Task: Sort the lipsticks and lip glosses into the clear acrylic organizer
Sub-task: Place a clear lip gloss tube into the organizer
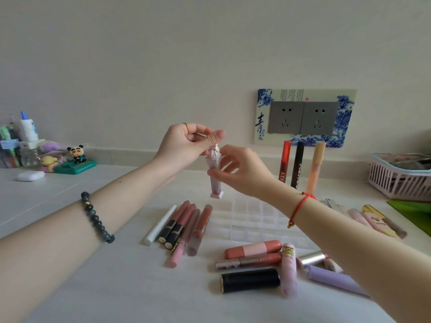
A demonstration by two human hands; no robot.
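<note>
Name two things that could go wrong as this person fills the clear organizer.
1. The lip gloss is held above the organizer, left hand at its cap, right hand at its body; if the cap loosens, it could drop.
2. Three upright tubes stand behind the right hand; a careless sweep could topple them.

Two hands: left hand (186, 143), right hand (242, 171); one pale tube (215, 185) held between them. Three upright at 2 o'clock: red tube (285, 159), brown tube (298, 166), peach tube (316, 169). At 7 o'clock, row of five tubes (179, 229), lying. At 5 o'clock, cluster (250, 279) of at least six, partly hidden by the arm. Two wall sockets (286, 117) at 1 o'clock. One pink basket (396, 180) at 3 o'clock.
</note>
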